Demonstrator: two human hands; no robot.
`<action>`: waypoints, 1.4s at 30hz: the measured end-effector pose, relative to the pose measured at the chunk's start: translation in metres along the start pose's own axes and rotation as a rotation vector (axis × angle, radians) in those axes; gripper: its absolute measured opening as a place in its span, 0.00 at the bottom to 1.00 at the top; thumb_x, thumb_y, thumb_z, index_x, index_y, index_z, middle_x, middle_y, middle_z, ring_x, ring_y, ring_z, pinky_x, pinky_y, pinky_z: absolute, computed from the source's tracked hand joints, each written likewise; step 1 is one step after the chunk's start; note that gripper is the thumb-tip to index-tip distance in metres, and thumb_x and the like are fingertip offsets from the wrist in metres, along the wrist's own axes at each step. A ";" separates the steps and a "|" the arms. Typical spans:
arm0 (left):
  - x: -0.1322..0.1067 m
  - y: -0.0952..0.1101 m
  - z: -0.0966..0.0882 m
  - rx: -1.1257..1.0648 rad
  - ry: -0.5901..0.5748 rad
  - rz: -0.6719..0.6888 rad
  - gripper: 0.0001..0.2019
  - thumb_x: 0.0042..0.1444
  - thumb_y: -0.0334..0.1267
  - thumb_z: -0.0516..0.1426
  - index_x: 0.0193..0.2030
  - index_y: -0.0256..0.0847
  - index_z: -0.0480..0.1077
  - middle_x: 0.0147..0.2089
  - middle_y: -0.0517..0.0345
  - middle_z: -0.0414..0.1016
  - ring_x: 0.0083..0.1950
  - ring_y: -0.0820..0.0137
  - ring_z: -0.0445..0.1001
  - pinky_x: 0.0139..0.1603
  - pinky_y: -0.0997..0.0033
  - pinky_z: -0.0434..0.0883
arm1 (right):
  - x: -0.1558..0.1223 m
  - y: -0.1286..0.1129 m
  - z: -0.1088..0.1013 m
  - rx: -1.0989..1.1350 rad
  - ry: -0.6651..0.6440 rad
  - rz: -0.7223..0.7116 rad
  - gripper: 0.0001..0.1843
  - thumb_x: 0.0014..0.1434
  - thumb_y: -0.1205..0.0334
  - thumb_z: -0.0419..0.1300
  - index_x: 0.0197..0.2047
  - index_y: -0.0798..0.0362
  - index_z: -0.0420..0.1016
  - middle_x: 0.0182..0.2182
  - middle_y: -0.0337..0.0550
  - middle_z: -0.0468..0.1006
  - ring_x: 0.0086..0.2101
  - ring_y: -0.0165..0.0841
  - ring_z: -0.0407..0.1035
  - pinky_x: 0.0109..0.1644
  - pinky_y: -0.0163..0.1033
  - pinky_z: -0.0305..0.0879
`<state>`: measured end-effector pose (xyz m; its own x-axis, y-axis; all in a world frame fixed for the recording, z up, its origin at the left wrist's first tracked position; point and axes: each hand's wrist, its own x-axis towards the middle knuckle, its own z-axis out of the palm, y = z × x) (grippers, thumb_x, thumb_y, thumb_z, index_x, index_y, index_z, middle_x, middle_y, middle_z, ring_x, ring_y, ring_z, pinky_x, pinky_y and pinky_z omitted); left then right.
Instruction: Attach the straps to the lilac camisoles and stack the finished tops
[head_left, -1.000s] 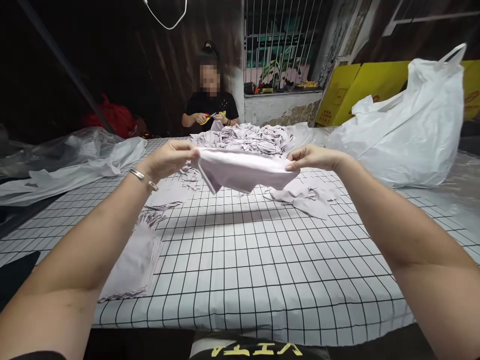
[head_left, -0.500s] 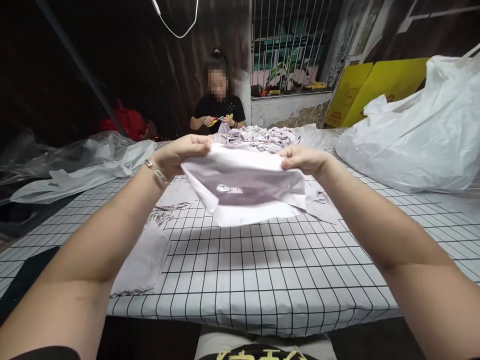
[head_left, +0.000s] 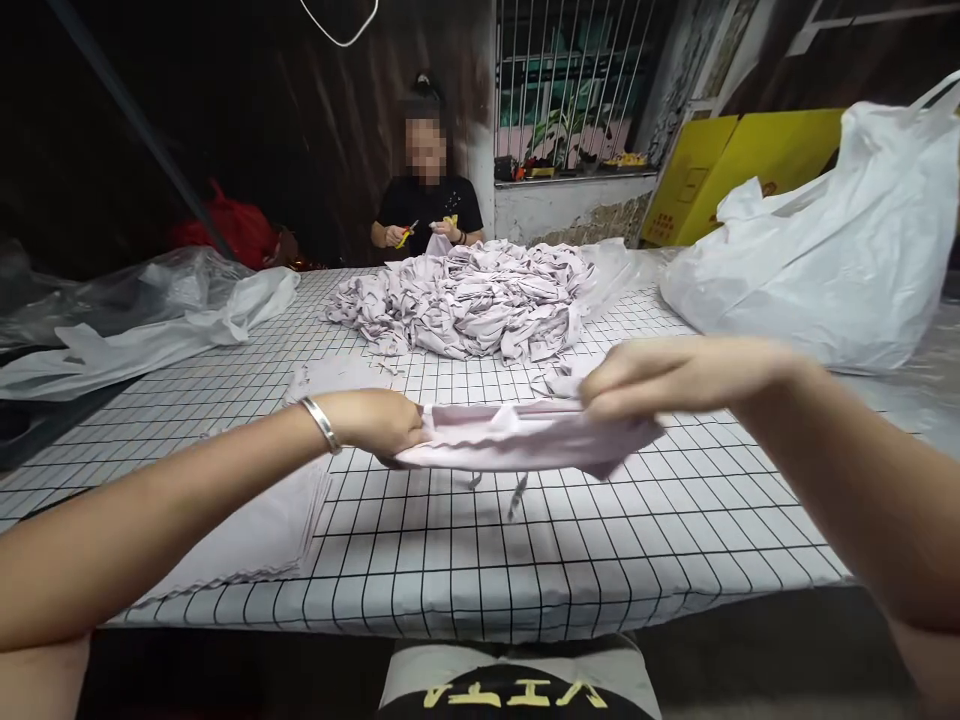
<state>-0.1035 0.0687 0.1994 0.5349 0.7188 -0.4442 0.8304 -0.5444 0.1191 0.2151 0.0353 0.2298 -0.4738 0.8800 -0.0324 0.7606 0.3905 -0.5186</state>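
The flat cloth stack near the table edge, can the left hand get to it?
Probably yes. The stack lies close beside the left hand, with nothing on top, but that hand and the right hand are gripping a pale cloth piece.

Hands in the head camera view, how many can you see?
4. The left hand and right hand hold a pale fabric piece above the checked table. The co-worker's tool hand and other hand sit at the far edge, behind the fabric pile.
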 end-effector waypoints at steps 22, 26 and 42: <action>0.067 0.037 0.077 0.231 -0.116 0.113 0.26 0.36 0.26 0.63 0.47 0.38 0.76 0.47 0.43 0.77 0.45 0.58 0.75 0.48 0.63 0.70 | 0.105 0.053 0.119 0.377 0.440 0.346 0.18 0.44 0.65 0.63 0.41 0.55 0.76 0.45 0.52 0.78 0.49 0.46 0.69 0.49 0.45 0.67; 0.083 -0.028 0.033 0.082 -0.110 -0.124 0.26 0.40 0.37 0.61 0.50 0.40 0.74 0.51 0.42 0.76 0.47 0.55 0.74 0.46 0.63 0.71 | 0.102 0.081 0.126 0.264 0.086 0.479 0.21 0.33 0.67 0.71 0.36 0.54 0.79 0.47 0.55 0.77 0.53 0.51 0.65 0.55 0.50 0.62; 0.079 0.015 0.083 0.088 0.073 -0.003 0.05 0.39 0.31 0.64 0.26 0.39 0.74 0.31 0.49 0.75 0.41 0.55 0.74 0.48 0.56 0.68 | 0.143 0.021 0.185 1.083 0.185 0.391 0.19 0.52 0.46 0.63 0.40 0.51 0.76 0.39 0.44 0.79 0.40 0.36 0.71 0.45 0.40 0.66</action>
<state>-0.0620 0.0816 0.0926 0.5448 0.7485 -0.3780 0.8169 -0.5755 0.0380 0.0811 0.1189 0.0558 -0.1507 0.9503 -0.2725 0.0218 -0.2723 -0.9620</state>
